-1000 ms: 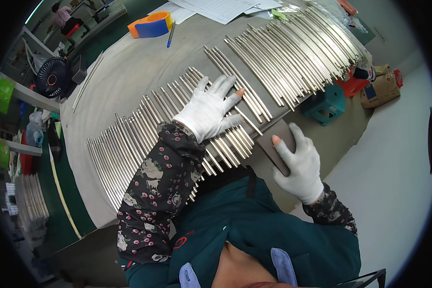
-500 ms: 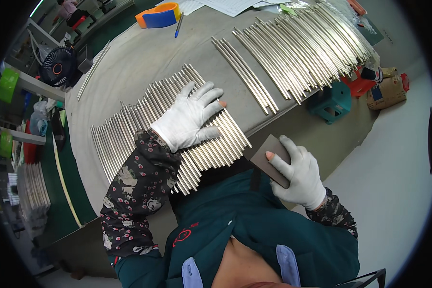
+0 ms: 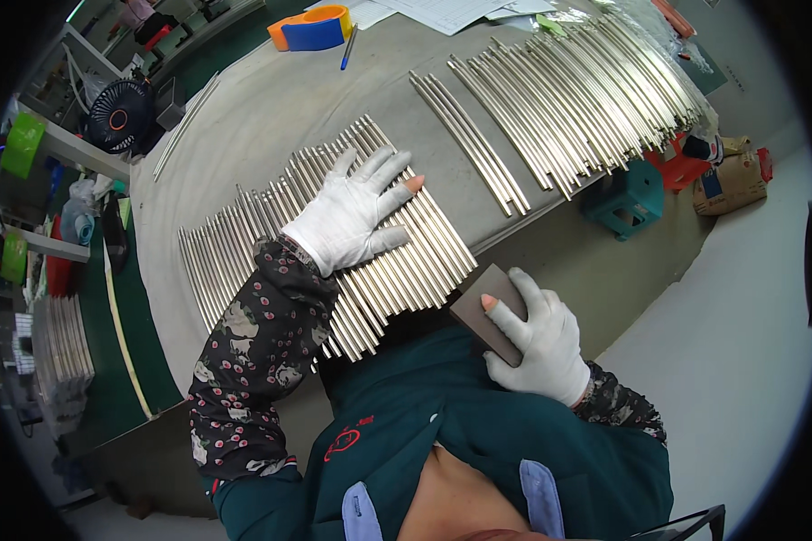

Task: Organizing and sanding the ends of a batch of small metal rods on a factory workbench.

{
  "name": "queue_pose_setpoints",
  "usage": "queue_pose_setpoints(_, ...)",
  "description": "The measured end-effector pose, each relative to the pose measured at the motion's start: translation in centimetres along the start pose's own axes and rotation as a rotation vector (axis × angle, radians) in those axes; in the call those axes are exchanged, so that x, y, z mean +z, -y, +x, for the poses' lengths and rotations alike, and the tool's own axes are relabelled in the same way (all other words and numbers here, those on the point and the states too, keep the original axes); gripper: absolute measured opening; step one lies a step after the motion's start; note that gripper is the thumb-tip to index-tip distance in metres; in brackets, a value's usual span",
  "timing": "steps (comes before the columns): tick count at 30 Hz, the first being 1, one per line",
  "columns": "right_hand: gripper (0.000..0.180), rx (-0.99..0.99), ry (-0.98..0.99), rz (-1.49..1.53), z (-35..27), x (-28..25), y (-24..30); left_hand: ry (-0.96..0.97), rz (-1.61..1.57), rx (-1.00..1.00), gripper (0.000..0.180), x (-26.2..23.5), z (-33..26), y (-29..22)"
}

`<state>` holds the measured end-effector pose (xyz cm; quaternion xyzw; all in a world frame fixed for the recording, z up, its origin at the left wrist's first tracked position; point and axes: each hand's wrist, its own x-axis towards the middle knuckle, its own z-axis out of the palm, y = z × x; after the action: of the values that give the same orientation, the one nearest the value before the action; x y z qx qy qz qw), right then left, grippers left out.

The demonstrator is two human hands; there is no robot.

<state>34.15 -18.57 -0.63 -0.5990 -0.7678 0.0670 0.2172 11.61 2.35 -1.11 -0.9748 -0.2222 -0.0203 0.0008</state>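
Note:
My left hand [image 3: 347,216], in a white glove with one bare fingertip showing, lies flat with fingers spread on a row of shiny metal rods [image 3: 424,257]. The rods lie side by side on the table, and their near ends reach its front edge. My right hand [image 3: 541,343], gloved the same way, grips a flat grey-brown sanding block [image 3: 489,311], with a bare fingertip on its face. The block is tilted, held off the table's edge just right of the rods' near ends. My right thumb is partly hidden.
A few rods [image 3: 474,144] lie apart in the middle, and a larger row [image 3: 577,108] fills the right side. At the back are an orange-and-blue tape dispenser [image 3: 311,32], a pen [image 3: 348,50] and papers [image 3: 442,13]. A teal stool [image 3: 627,198] stands beyond the front edge.
My right hand has moved slightly left with the sanding block, closer to the rods' near ends. My left hand stays flat on the rods. The whole view has shifted a little.

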Motion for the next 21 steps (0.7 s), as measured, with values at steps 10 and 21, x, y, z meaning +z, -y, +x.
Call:
queue_pose_setpoints(10, 0.065, 0.028, -0.052, 0.011, 0.5, 0.2, 1.1, -0.080, 0.009, -0.001, 0.064, 0.7, 3.2, -0.3)
queue_pose_setpoints(21, 0.072, 0.093, -0.249, -0.122, 0.7, -0.9, -1.4, -0.065, 0.003, 0.017, 0.061, 0.9, 2.6, -0.2)
